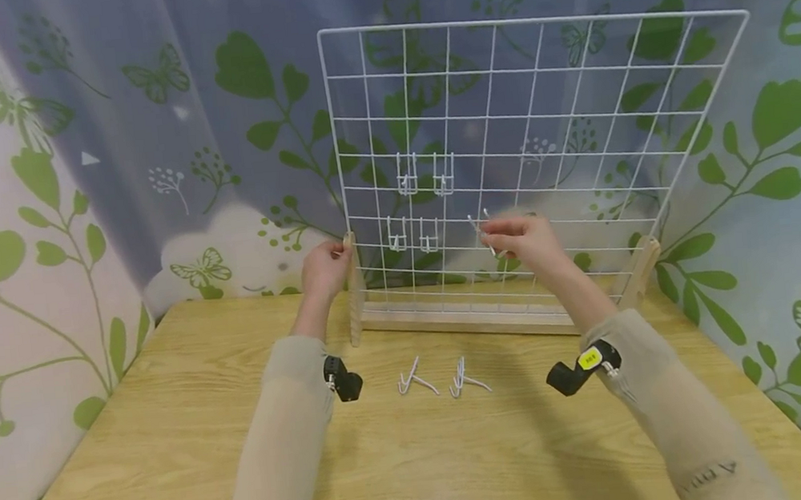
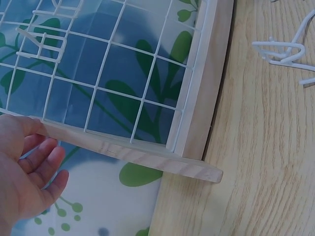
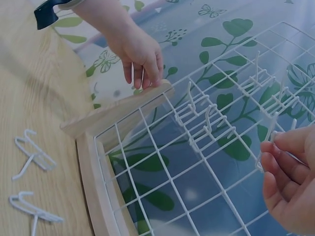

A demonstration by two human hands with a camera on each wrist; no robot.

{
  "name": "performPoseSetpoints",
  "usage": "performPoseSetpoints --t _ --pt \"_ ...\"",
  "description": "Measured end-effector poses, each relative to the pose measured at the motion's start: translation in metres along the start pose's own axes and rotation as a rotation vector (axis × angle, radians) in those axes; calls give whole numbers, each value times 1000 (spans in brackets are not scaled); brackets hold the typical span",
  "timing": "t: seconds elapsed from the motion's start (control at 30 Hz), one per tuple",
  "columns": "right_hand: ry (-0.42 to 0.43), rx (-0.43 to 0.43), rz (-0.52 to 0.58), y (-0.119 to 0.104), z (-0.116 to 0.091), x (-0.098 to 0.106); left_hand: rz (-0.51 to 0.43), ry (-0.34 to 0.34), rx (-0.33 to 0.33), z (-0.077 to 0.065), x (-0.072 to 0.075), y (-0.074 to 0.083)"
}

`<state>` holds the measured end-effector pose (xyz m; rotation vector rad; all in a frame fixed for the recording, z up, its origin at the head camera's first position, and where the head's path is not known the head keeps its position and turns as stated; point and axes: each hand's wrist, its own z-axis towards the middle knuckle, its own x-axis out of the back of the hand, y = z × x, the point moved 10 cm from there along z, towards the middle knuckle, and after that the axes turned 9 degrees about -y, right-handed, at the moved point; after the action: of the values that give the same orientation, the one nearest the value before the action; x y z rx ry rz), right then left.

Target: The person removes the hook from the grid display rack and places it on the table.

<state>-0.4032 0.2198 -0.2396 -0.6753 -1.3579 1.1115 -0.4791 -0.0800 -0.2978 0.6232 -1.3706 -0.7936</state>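
The left hand [image 1: 327, 269] pinches the top end of a pale wooden upright post [image 1: 354, 291] at the edge of a white wire grid panel [image 1: 532, 116]; if that hold slackened, a push from the other side might rock or tip the frame. At 3 o'clock from it, the right hand [image 1: 519, 240] pinches a slim white bent-wire hook [image 1: 476, 228] by the fingertips, near the grid's lower middle; I cannot tell whether hook and wire touch. So small a grip on thin, smooth wire could let the hook twist, and one prong might miss its bar while the other catches, leaving it crooked or dropping it. Four matching white wire hooks [image 1: 407, 191] hang at 9 to 10 o'clock from the right hand, and a jolt to the grid could shake them loose. Two loose white wire hooks [image 1: 412, 375] lie on the light wood-grain desk [image 1: 172, 433] at 7 o'clock, where a dropped one could knock them.
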Motion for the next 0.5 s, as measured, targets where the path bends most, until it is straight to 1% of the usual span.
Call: performPoseSetpoints --t 0.1,0.2,0.37,0.5 --pt "-20 -5 -24 3 -4 -2 2 5 1 0 1 -1" --pt "-42 -27 -55 10 -7 -4 2 7 0 0 1 -1" --pt "-75 -56 -47 24 -13 -8 8 0 -5 0 1 -1" --pt "-104 -60 -82 35 -20 -13 15 -2 -21 0 1 2"
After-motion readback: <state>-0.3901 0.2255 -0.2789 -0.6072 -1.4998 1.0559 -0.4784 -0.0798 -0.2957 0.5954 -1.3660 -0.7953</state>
